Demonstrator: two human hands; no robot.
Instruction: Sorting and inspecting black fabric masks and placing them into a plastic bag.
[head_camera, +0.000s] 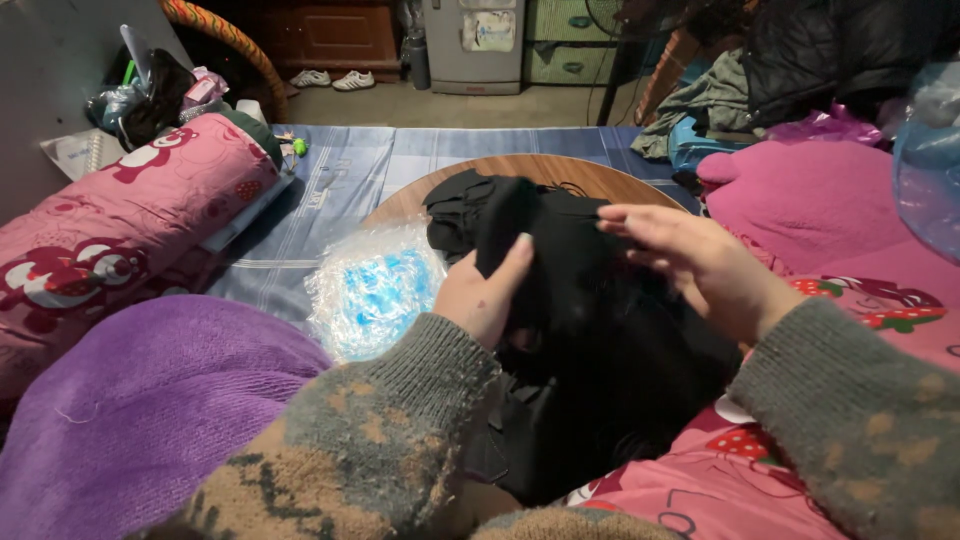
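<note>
A: Surface: round wooden tabletop (560, 172), low, set on a blue striped mat (340, 180). Beyond it, bare floor, a small grey fridge (473, 45), a dark wooden cabinet (335, 35), a pair of white shoes (332, 79).

B: Surroundings: pink printed quilt roll (120, 235) at left; purple blanket (140, 400) in the near left corner; pink strawberry-print bedding (850, 290) at right and in front. Crinkled clear plastic bag (375, 285) with blue contents just left of the hands, overlapping the table edge. Pile of dark clothes (800, 60) far right, translucent blue bag (930, 160) at the right edge.

A: In the way: a second black garment (460, 205) heaped on the tabletop just behind the held piece. Both camouflage-knit sleeves (400, 430) crossing the foreground, hiding the lower cloth.

B: Held item: black cloth (580, 330), over the lap and the near table edge. Long axis roughly from the lap up toward the tabletop; upper end raised, pointing away from the camera. Folds too dark to make out.

A: Left hand (485, 295): closed on the cloth's upper edge, thumb pressed up over the fabric, fingers hidden behind it.

B: Right hand (690, 260): fingers curled, tips pinching the cloth's top right edge; palm turned inward, partly open.
</note>
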